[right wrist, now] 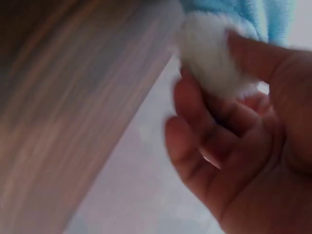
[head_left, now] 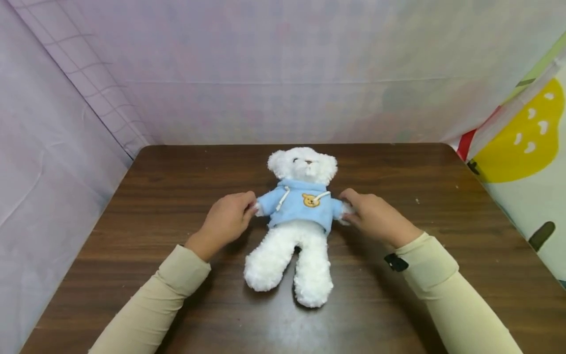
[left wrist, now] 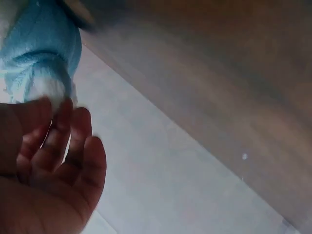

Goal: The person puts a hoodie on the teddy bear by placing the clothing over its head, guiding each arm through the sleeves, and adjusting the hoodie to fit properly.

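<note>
A white teddy bear [head_left: 298, 236] in a light blue hoodie [head_left: 297, 209] lies face up in the head view, its head toward the far edge of the table and its legs toward me. A small bear patch and two white drawstrings show on the hoodie's front. My left hand [head_left: 227, 216] pinches the paw at the end of the left-side sleeve between thumb and fingertips. On the other side, my right hand [head_left: 376, 214] holds the opposite white paw [right wrist: 209, 53], thumb on top and fingers beneath in the right wrist view. Both bear arms stretch outward.
The brown wooden table [head_left: 155, 221] has its far edge just beyond the bear's head. Pale cloth [head_left: 283, 73] hangs behind it and along the left. A cloth with a yellow print [head_left: 522, 137] hangs at the right. A black band piece [head_left: 396, 262] sits by my right cuff.
</note>
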{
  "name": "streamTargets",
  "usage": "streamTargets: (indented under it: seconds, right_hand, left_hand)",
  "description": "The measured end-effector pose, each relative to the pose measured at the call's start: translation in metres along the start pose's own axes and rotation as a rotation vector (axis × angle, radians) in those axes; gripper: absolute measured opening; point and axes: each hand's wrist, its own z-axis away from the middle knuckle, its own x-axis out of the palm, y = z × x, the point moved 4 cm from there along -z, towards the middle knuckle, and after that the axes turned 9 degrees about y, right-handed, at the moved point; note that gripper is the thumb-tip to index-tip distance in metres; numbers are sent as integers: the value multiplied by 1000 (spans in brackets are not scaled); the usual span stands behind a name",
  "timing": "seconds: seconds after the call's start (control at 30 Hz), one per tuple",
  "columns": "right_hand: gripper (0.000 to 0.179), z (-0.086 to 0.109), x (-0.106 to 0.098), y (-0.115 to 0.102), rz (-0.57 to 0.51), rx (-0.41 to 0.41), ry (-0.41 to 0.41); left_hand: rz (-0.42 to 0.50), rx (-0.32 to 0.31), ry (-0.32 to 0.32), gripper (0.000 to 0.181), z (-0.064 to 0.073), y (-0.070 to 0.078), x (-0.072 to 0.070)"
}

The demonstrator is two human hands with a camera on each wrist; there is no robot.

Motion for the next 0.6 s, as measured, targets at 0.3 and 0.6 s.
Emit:
streamTargets:
  seconds: [0.3,0.6]
  right_hand:
    - [29,2,-18,18,222,-141,253]
    - [21,14,-18,12,250,-260,289]
  left_hand:
    - [-37,-28,30,28,-7,-1,9]
    - [35,36,127,20,-8,1,5]
